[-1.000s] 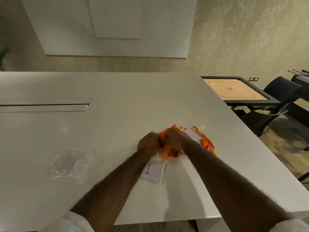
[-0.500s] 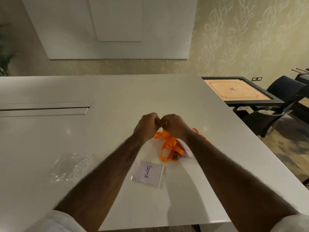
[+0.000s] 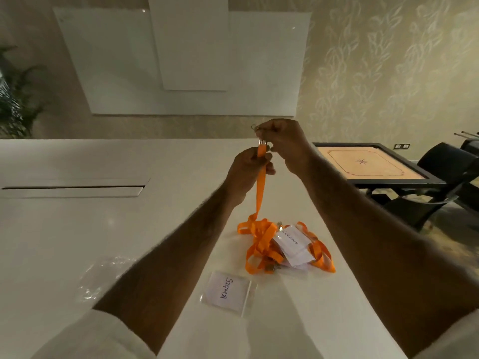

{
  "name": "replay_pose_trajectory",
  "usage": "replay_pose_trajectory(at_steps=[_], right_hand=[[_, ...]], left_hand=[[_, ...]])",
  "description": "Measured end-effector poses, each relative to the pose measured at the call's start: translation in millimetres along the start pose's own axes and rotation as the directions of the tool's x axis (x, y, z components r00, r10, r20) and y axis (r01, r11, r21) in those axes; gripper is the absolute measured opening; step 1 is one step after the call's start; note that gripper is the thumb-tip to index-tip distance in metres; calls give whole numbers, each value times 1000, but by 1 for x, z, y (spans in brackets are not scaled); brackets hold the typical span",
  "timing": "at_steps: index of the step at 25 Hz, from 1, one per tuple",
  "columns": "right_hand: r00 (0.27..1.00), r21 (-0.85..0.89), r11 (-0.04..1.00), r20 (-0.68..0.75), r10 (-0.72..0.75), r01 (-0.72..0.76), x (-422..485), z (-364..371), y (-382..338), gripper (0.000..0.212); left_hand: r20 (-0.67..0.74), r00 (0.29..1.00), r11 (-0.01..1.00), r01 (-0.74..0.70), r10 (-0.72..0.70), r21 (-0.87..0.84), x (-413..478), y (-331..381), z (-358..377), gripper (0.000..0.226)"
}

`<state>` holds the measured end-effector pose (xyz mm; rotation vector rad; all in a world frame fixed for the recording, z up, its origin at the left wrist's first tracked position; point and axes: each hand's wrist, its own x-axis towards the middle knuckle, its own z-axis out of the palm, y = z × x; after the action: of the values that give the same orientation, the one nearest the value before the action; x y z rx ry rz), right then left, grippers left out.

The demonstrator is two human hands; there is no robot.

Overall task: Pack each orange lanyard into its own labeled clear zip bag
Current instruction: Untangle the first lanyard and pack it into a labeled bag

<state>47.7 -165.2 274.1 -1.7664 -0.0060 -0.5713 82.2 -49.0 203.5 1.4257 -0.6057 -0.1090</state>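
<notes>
Both hands are raised above the white table (image 3: 108,229). My right hand (image 3: 283,143) pinches the metal clip at the top end of an orange lanyard (image 3: 260,189). My left hand (image 3: 248,168) grips the strap just below the clip. The strap hangs down into a tangled pile of orange lanyards (image 3: 261,244) on the table. Labeled clear zip bags (image 3: 291,242) lie on that pile. Another clear zip bag (image 3: 228,292) with a handwritten white label lies flat in front of the pile.
Crumpled clear plastic (image 3: 101,275) lies on the table to the left. A long slot (image 3: 72,189) is cut into the tabletop at the far left. A carrom board table (image 3: 363,164) and dark chairs (image 3: 440,187) stand to the right, past the table's edge.
Both hands have risen from the pile, drawing one lanyard's clip end up until its strap hangs stretched above the table. The view has tilted upward.
</notes>
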Motion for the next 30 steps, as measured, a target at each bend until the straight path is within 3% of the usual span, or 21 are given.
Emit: replay_pose_trajectory(at_steps=[5,8,10,12,15,18,23,27,30], right_hand=[[991,489,864,19,130,-122,14,-33,-22,4],[990,579,803,94,104,-139,18,-49,-24,4],[981,441,884,177,83,-154,20,-58,-24,6],[944,100,978,298,145,-182,22,-62,-26,2],[881,-325,923,349,321,-207,23,-55,-26,6],[860,-523,841,359,363,-136,23,-43,-28,13],[717,-576,781,436,543,-241,21,-31,-23,20],[684,-437,806,444,579,-398,23,-31,-10,15],[635,-432,783,463,618,-448,22,-31,1,13]], left_hand=[[1,1000,996,-28,28,86,13,22,-9,21],[26,998,990,-55,52,127,17,31,-20,21],[6,998,991,-57,56,120,19,35,-26,25],[-7,998,988,-60,61,142,22,38,-31,30],[-20,998,972,-59,65,229,23,37,-32,26],[-35,998,969,-44,54,242,22,32,-30,21],[-29,996,962,-69,79,266,21,25,-34,19],[-69,994,975,-74,90,208,19,22,-36,19],[-91,993,981,-54,72,188,16,18,-40,21]])
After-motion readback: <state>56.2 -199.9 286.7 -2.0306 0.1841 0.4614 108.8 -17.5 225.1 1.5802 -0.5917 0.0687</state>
